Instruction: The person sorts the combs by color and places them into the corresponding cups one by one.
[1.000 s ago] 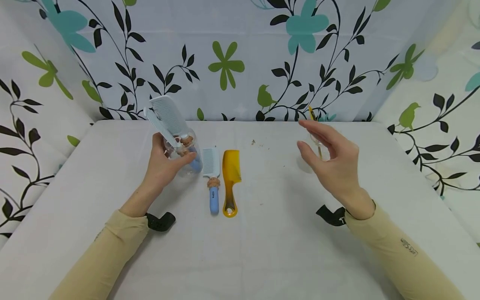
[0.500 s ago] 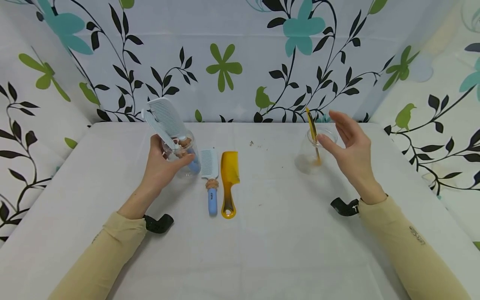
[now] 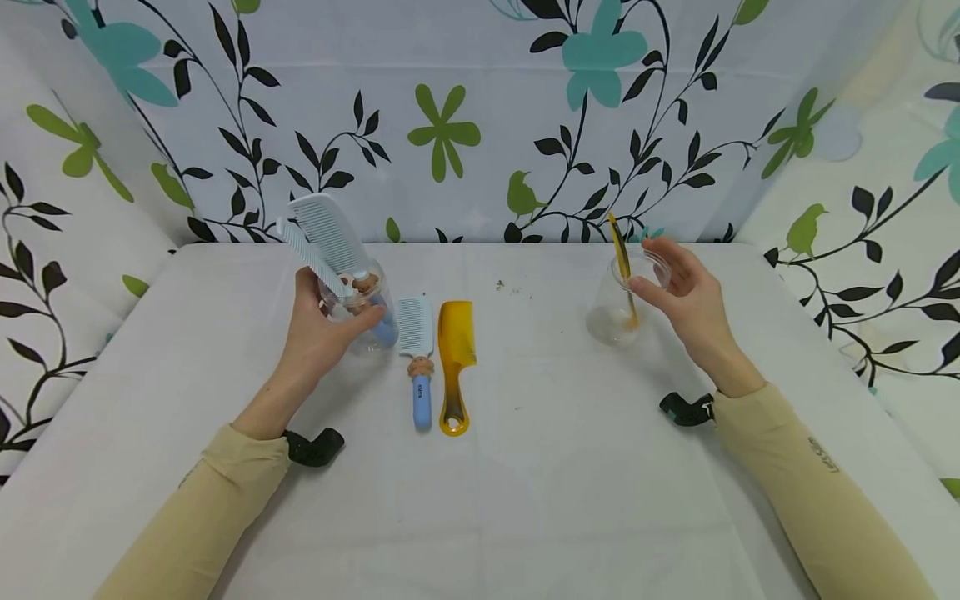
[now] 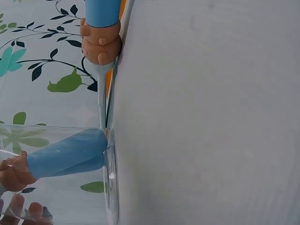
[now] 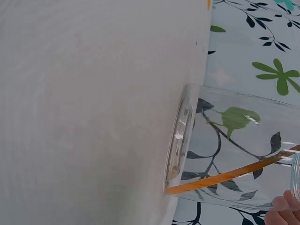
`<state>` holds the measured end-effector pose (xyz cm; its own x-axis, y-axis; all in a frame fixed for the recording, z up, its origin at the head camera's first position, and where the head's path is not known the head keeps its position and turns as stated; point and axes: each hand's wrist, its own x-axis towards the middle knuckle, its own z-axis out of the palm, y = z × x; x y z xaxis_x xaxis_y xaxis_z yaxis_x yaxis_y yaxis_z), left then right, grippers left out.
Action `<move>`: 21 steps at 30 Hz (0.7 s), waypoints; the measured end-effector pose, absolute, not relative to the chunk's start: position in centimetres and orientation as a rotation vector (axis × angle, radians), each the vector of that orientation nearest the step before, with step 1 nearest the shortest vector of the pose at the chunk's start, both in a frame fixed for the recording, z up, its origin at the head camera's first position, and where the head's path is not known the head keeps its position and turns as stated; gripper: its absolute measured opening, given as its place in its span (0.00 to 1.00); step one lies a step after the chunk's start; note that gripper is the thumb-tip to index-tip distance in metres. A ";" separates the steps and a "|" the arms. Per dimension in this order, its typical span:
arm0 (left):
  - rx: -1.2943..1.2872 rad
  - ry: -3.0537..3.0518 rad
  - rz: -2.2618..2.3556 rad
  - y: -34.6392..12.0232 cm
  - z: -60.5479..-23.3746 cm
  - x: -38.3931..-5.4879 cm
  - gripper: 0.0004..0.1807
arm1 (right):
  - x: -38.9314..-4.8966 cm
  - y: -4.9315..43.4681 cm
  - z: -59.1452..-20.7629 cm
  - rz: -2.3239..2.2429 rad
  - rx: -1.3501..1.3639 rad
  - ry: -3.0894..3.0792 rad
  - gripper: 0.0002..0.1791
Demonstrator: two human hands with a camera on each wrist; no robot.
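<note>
Vs. half a sec ago, now curling R hand (image 3: 692,307) round R jar (image 3: 612,313) nr table's (image 3: 525,467) far edge; still gripping comb jar (image 4: 65,193) w/ L hand (image 3: 318,329), thus securing both.

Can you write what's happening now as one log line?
left hand: holds left jar, two blue combs inside; right hand: holds right jar near rim, yellow item inside; table: blue comb beside yellow comb
</note>
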<state>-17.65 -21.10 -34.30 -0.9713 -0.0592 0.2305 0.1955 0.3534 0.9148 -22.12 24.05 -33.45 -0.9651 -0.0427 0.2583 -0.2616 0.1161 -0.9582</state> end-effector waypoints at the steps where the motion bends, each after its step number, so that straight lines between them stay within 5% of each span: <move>1: -0.122 -2.386 -1.660 -21.1 -34.2 -17.6 0.50 | -22.2 24.1 -33.6 1.979 0.310 -2.210 0.36; 21: -0.055 -2.085 -1.658 -21.5 -29.6 -16.3 0.42 | -22.4 24.3 -34.9 1.837 0.282 -2.392 0.42</move>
<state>-16.31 -21.51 -29.62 -0.8877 -0.2549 0.3834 0.3161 0.2681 0.9101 -22.44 24.25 -34.87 -0.9764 -0.0790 0.2008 -0.2144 0.2494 -0.9444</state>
